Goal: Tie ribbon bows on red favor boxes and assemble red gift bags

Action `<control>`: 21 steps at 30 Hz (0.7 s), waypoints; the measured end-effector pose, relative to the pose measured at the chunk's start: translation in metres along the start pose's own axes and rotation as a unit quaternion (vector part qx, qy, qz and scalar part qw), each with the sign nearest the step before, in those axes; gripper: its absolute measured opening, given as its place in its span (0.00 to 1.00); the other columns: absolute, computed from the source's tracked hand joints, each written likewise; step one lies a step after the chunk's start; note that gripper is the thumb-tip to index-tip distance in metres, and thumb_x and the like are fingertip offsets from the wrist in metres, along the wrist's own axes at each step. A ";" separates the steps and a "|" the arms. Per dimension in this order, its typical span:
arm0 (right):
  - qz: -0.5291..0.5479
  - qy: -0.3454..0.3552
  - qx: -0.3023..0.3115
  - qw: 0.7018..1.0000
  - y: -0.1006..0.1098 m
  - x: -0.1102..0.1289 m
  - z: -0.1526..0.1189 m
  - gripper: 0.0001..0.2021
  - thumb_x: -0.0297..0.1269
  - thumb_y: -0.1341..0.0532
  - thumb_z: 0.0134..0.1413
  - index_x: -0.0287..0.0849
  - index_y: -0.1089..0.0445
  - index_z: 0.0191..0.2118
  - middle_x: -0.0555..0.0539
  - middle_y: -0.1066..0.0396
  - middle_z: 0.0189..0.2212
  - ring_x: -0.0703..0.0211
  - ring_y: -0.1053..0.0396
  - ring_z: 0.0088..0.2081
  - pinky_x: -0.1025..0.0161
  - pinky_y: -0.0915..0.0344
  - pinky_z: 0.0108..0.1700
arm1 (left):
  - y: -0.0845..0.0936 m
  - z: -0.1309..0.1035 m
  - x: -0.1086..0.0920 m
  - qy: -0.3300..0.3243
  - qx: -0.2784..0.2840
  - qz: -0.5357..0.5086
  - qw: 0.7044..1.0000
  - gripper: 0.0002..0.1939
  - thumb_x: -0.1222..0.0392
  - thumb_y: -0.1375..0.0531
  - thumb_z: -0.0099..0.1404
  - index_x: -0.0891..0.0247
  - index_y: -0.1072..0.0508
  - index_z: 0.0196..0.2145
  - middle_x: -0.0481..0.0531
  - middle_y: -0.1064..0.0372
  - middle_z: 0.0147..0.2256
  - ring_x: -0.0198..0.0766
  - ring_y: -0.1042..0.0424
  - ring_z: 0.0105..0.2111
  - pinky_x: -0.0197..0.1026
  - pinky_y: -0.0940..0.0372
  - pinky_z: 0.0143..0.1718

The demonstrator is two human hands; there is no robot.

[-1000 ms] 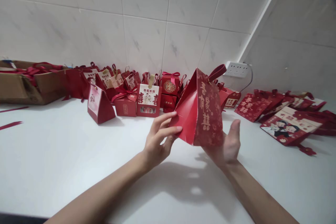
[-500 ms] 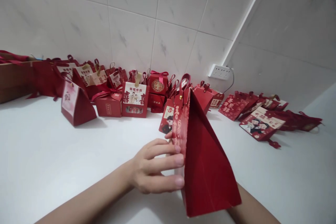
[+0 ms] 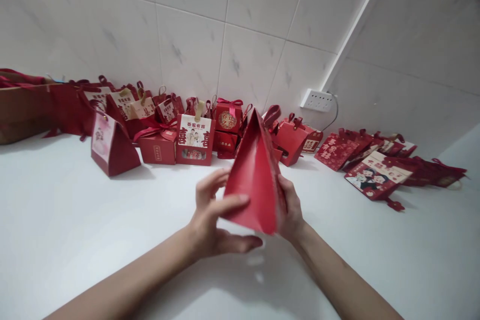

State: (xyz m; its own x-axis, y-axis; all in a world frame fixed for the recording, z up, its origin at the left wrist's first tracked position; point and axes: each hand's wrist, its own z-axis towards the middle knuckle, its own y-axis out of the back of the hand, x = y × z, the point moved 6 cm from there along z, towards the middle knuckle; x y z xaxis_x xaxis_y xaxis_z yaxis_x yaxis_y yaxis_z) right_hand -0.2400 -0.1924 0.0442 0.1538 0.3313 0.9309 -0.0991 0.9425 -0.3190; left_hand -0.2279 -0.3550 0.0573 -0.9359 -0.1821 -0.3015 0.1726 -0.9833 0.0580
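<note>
A red triangular gift box [image 3: 253, 185] is held up above the white table between my two hands, one slanted side panel facing me and a dark red ribbon loop behind its top. My left hand [image 3: 215, 215] grips its left side, with one finger laid across the near panel and the thumb below the bottom edge. Against the printed right face, my right hand [image 3: 292, 210] holds the box, its fingers partly hidden behind it. The box's lower edge is slightly blurred.
Several red gift boxes line the wall, among them a box with a pink front [image 3: 114, 145] and a windowed box [image 3: 195, 142]. More lie at right, including one with cartoon figures [image 3: 371, 177]. A brown basket [image 3: 22, 115] stands far left; a power strip [image 3: 318, 100] is on the wall.
The gift box has turned and moved up and away, so its side panel now faces me more squarely. My right hand has come into view on its right; my left hand has shifted its fingers.
</note>
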 end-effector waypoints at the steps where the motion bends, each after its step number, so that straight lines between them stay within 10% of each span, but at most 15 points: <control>1: 0.018 -0.004 0.006 1.000 -0.001 0.001 0.001 0.21 0.53 0.47 0.54 0.41 0.28 0.39 0.44 0.23 0.33 0.47 0.27 0.44 0.50 0.29 0.45 | 0.000 0.007 -0.002 0.024 0.000 -0.026 0.999 0.27 0.42 0.33 0.49 0.57 0.32 0.43 0.58 0.41 0.51 0.47 0.36 0.52 0.48 0.33 0.48; 5: 0.090 0.034 -0.013 0.995 0.002 0.005 0.003 0.28 0.63 0.42 0.45 0.46 0.30 0.43 0.45 0.24 0.42 0.45 0.29 0.48 0.49 0.30 0.47 | -0.010 0.014 0.023 0.264 -0.011 -0.206 0.942 0.19 0.47 0.36 0.57 0.61 0.32 0.41 0.57 0.32 0.46 0.43 0.30 0.46 0.42 0.32 0.43; 10: 0.076 0.083 -0.025 0.993 0.007 0.005 0.000 0.24 0.61 0.39 0.44 0.49 0.30 0.42 0.48 0.24 0.40 0.47 0.29 0.47 0.52 0.30 0.47 | -0.040 -0.007 0.046 0.503 0.023 -0.398 0.767 0.26 0.40 0.39 0.56 0.64 0.31 0.42 0.53 0.27 0.34 0.35 0.27 0.29 0.36 0.31 0.31; 14: 0.048 0.100 0.061 0.992 -0.005 0.009 -0.002 0.23 0.62 0.41 0.47 0.48 0.30 0.39 0.47 0.25 0.37 0.51 0.28 0.39 0.56 0.29 0.38 | -0.049 -0.010 0.043 0.562 0.044 -0.459 0.687 0.20 0.47 0.37 0.58 0.66 0.29 0.42 0.55 0.26 0.35 0.35 0.27 0.29 0.36 0.30 0.31; 21: 0.040 0.097 0.124 0.987 -0.015 0.011 -0.001 0.25 0.62 0.41 0.48 0.41 0.29 0.32 0.50 0.31 0.21 0.64 0.35 0.21 0.66 0.35 0.25 | -0.056 -0.007 0.034 0.547 0.109 -0.488 0.671 0.16 0.51 0.40 0.61 0.69 0.28 0.36 0.58 0.27 0.28 0.39 0.27 0.26 0.38 0.31 0.27</control>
State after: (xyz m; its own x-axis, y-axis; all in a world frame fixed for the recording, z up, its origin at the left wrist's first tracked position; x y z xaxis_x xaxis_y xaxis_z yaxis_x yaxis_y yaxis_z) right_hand -0.2360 -0.2024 0.0593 0.3192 0.4290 0.8451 -0.3528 0.8814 -0.3142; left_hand -0.2668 -0.3063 0.0368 0.2360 0.5375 -0.8096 -0.5197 -0.6342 -0.5725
